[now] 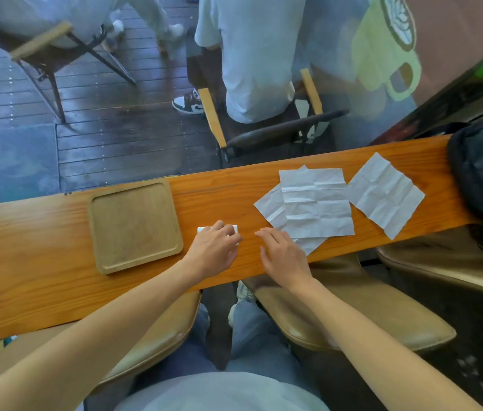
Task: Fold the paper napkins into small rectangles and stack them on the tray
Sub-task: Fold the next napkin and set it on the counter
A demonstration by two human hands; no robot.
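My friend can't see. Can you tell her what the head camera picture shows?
A left hand presses a folded napkin on a wooden counter, beside an empty tray. The right hand rests open near three unfolded napkins.

Seen from the head camera, the person's two forearms enter from the lower corners of the frame, both bare from wrist to elbow with no sleeve, watch, bracelet or ring to be seen. The left hand (215, 243) and the right hand (283, 253) are likewise bare, without gloves. At the bottom centre of the frame a light, pale grey-white top (222, 391) covers the torso, its cloth smooth and plain with no print visible. Just above it in the picture, blue denim jeans (252, 336) cover the legs, and a light-coloured shoe (243, 292) shows partly near the frame's centre.
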